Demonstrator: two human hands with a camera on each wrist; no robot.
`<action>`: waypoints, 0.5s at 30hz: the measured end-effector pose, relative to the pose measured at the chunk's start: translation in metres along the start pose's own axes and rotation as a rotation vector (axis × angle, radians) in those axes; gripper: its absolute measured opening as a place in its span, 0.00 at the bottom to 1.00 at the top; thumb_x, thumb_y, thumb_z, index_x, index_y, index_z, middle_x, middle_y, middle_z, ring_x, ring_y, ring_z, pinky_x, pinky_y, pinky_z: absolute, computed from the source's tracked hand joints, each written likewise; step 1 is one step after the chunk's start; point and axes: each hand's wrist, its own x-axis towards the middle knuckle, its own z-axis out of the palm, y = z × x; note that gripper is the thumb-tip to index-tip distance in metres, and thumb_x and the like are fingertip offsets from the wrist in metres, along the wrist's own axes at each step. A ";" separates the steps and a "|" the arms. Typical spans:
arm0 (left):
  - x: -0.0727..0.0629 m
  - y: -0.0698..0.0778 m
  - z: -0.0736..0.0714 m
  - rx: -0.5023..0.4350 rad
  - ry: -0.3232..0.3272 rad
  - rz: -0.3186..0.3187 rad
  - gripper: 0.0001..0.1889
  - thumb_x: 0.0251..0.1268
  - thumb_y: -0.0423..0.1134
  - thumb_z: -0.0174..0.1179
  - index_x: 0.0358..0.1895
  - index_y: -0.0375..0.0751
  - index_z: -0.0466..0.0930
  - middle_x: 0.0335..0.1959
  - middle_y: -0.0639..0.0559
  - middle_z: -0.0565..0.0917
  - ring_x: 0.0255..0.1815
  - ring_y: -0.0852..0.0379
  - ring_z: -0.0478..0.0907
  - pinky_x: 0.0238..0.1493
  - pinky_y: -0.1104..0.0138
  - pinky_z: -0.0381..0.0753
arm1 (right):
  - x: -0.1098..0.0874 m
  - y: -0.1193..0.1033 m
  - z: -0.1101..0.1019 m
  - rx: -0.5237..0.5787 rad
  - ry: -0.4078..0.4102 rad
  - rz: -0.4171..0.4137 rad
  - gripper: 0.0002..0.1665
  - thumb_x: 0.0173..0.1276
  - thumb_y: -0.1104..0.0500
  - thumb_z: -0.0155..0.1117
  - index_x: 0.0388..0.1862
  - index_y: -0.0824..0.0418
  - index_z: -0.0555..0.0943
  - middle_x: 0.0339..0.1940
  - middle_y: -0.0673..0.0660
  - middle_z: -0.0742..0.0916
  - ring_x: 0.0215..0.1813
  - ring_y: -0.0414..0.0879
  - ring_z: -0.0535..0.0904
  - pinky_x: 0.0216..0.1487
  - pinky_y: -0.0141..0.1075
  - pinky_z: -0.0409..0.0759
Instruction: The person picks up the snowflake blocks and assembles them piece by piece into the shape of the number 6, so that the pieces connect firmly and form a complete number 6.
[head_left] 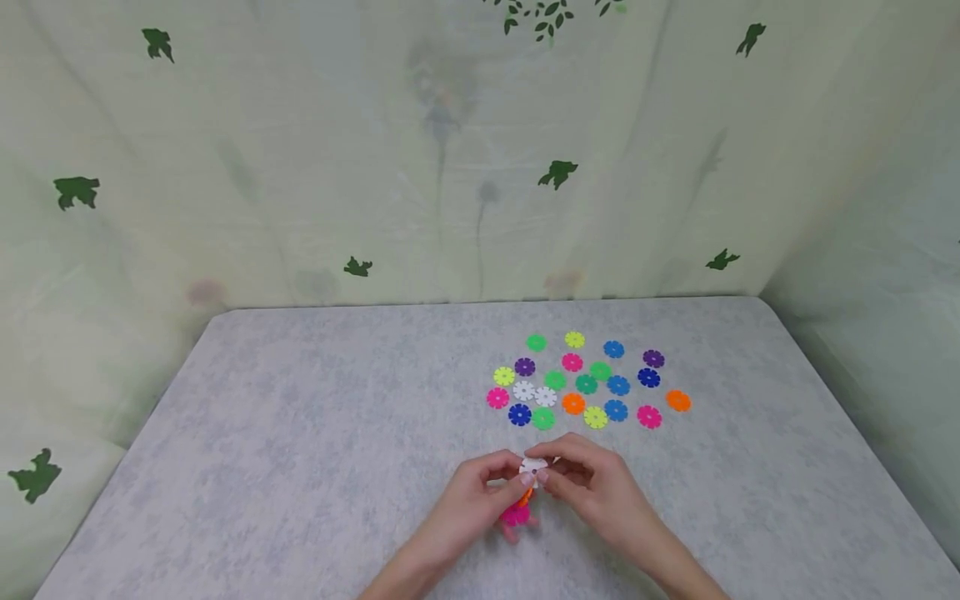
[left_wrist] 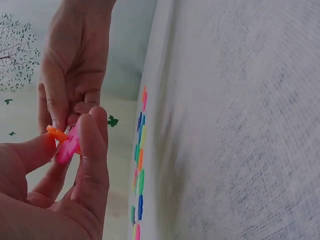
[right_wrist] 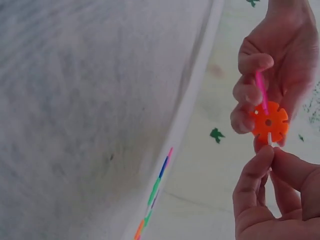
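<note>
Both hands meet near the front of the table, each on a joined cluster of notched plastic discs. My left hand holds the pink disc and the orange disc, which are slotted together at an angle. Between the thumb and fingers of my right hand is a white disc. In the right wrist view the white disc shows edge-on, its edge at a notch low on the orange disc. The pink disc also shows in the left wrist view, close to the left fingers.
Several loose discs in many colours lie flat beyond the hands, right of centre, among them a dark blue disc, an orange disc and a purple disc. A pale grey cloth covers the table. Behind it hangs a light leaf-patterned curtain.
</note>
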 end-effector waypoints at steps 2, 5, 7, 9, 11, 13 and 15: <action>0.000 -0.001 0.000 0.005 0.028 0.020 0.09 0.69 0.39 0.62 0.43 0.36 0.83 0.32 0.46 0.81 0.23 0.54 0.79 0.22 0.69 0.77 | 0.000 0.001 0.000 0.017 -0.015 -0.007 0.17 0.66 0.63 0.68 0.54 0.53 0.84 0.45 0.51 0.84 0.43 0.49 0.81 0.45 0.36 0.83; 0.001 -0.001 -0.002 0.015 0.065 0.048 0.09 0.68 0.38 0.62 0.41 0.33 0.83 0.29 0.49 0.81 0.25 0.59 0.74 0.24 0.71 0.73 | 0.000 0.000 0.000 0.033 -0.011 0.004 0.17 0.67 0.62 0.68 0.55 0.54 0.83 0.46 0.51 0.84 0.45 0.50 0.81 0.46 0.35 0.83; 0.002 -0.001 -0.004 0.019 0.085 0.054 0.09 0.67 0.37 0.62 0.41 0.32 0.84 0.28 0.50 0.81 0.27 0.59 0.73 0.28 0.71 0.72 | 0.000 0.000 -0.001 0.026 0.004 0.015 0.17 0.67 0.63 0.68 0.55 0.54 0.83 0.47 0.51 0.84 0.47 0.50 0.80 0.46 0.34 0.82; 0.002 -0.001 -0.006 0.027 0.107 0.053 0.09 0.67 0.36 0.63 0.42 0.31 0.84 0.30 0.51 0.83 0.30 0.59 0.74 0.32 0.71 0.73 | 0.000 -0.001 -0.004 0.008 0.021 0.012 0.17 0.67 0.63 0.68 0.54 0.54 0.83 0.48 0.51 0.84 0.48 0.50 0.80 0.47 0.34 0.82; 0.002 0.000 -0.008 0.030 0.125 0.044 0.10 0.66 0.35 0.63 0.43 0.31 0.84 0.32 0.50 0.83 0.32 0.58 0.76 0.35 0.70 0.75 | 0.000 -0.001 -0.008 -0.002 0.037 0.006 0.16 0.67 0.63 0.68 0.53 0.53 0.84 0.49 0.53 0.85 0.48 0.50 0.80 0.47 0.35 0.82; 0.002 0.001 -0.010 0.024 0.139 0.034 0.10 0.66 0.35 0.63 0.45 0.32 0.84 0.34 0.48 0.84 0.33 0.57 0.77 0.36 0.69 0.77 | 0.000 -0.001 -0.014 -0.015 0.050 0.002 0.15 0.67 0.60 0.68 0.52 0.52 0.84 0.50 0.55 0.85 0.48 0.50 0.80 0.47 0.35 0.82; 0.002 0.002 -0.011 0.011 0.152 0.023 0.10 0.66 0.35 0.64 0.46 0.33 0.84 0.35 0.46 0.85 0.32 0.56 0.78 0.36 0.69 0.79 | 0.000 -0.002 -0.022 -0.021 0.055 0.013 0.15 0.68 0.58 0.68 0.53 0.53 0.83 0.51 0.57 0.84 0.49 0.50 0.80 0.47 0.35 0.82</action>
